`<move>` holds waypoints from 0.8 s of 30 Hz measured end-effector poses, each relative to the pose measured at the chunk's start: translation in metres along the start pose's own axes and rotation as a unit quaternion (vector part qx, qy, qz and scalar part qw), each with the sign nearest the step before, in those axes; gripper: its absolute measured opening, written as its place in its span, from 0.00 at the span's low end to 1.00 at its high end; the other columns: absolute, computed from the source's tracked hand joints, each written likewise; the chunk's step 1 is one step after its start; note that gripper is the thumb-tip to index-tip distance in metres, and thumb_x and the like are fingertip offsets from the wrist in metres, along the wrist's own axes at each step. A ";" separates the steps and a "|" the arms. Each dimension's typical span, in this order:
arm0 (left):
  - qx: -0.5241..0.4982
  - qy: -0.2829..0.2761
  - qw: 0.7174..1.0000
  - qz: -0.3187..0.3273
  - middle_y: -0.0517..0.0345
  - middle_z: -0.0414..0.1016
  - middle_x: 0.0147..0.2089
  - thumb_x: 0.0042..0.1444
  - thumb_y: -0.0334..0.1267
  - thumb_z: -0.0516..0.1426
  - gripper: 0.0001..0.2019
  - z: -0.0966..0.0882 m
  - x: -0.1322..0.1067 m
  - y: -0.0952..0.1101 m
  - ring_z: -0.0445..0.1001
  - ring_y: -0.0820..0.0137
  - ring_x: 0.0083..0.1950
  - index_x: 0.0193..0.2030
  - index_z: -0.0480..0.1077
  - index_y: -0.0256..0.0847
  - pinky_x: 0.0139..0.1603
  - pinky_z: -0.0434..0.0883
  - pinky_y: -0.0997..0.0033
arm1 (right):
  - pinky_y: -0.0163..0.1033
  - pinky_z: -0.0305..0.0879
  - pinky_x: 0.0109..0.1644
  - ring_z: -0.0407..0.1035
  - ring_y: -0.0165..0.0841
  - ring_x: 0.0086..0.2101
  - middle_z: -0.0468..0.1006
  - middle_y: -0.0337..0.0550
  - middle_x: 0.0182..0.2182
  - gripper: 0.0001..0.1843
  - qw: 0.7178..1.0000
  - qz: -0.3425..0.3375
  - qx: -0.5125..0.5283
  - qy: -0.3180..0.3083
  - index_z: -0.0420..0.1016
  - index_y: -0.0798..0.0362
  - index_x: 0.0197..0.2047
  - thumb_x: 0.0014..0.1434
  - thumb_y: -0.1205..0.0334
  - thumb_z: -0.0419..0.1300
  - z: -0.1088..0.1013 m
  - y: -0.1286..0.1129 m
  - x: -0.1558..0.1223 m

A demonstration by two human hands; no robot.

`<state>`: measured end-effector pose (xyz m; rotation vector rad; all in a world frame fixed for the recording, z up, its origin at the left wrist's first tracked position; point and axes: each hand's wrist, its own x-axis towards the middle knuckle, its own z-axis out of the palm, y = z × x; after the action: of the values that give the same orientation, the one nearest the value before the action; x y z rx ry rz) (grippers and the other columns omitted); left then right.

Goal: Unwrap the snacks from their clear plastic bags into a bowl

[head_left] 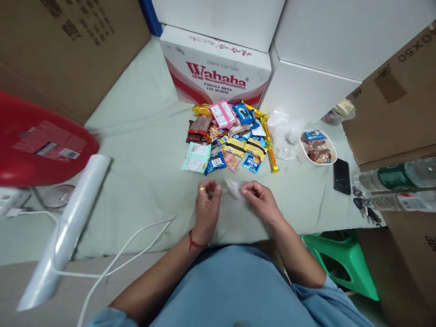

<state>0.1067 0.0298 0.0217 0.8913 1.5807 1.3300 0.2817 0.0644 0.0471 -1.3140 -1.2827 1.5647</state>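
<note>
The right hand pinches a small crumpled plastic piece; the left hand is near it, fingers curled, its grip unclear. Just beyond, wrapped snacks lie heaped on the surface before a Wahaha box. Right of the heap are a clear bag, a tub holding more snacks, a phone, keys and two bottles. At left, a white cable crosses a shiny roll.

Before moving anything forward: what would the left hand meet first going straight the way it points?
Probably the dark blue packet at the near edge of the snack pile, ahead of the left hand; the pale green packet beside it might be brushed too. The hand's height is unclear.
</note>
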 end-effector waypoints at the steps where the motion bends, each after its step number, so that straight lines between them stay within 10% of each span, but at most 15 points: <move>1: -0.005 0.000 1.000 -0.009 0.53 0.75 0.47 0.63 0.57 0.58 0.22 0.002 -0.002 0.000 0.74 0.66 0.47 0.52 0.70 0.41 0.48 0.71 0.66 | 0.32 0.49 0.26 0.55 0.27 0.24 0.67 0.34 0.23 0.15 1.000 -0.012 -0.013 0.012 0.78 0.50 0.35 0.57 0.47 0.70 -0.001 -0.002 -0.001; 9: -0.151 -0.119 0.977 -0.091 0.59 0.75 0.36 0.49 0.49 0.69 0.16 -0.002 -0.002 0.008 0.72 0.70 0.39 0.35 0.74 0.40 0.45 0.70 0.68 | 0.29 0.44 0.21 0.47 0.22 0.19 0.69 0.33 0.23 0.13 0.968 0.078 0.239 -0.015 0.72 0.51 0.31 0.49 0.56 0.71 -0.006 -0.010 -0.006; 17: -0.245 -0.211 0.928 -0.184 0.50 0.74 0.57 0.50 0.48 0.71 0.22 -0.006 -0.007 0.017 0.77 0.62 0.53 0.45 0.68 0.43 0.46 0.75 0.63 | 0.21 0.43 0.16 0.43 0.19 0.16 0.64 0.28 0.19 0.11 0.904 0.120 0.407 -0.057 0.66 0.52 0.28 0.47 0.67 0.66 -0.024 0.005 -0.005; 24: -0.052 -0.162 0.985 0.026 0.44 0.65 0.67 0.41 0.47 0.75 0.40 0.005 -0.018 0.014 0.67 0.53 0.66 0.61 0.67 0.46 0.55 0.74 0.57 | 0.20 0.44 0.14 0.44 0.18 0.15 0.58 0.25 0.18 0.14 0.892 0.142 0.426 -0.050 0.61 0.51 0.27 0.46 0.70 0.66 -0.016 0.013 -0.003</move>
<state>0.1177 0.0173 0.0386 1.0318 1.2347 1.2209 0.2985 0.0622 0.0355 -0.8565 -0.3280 2.0720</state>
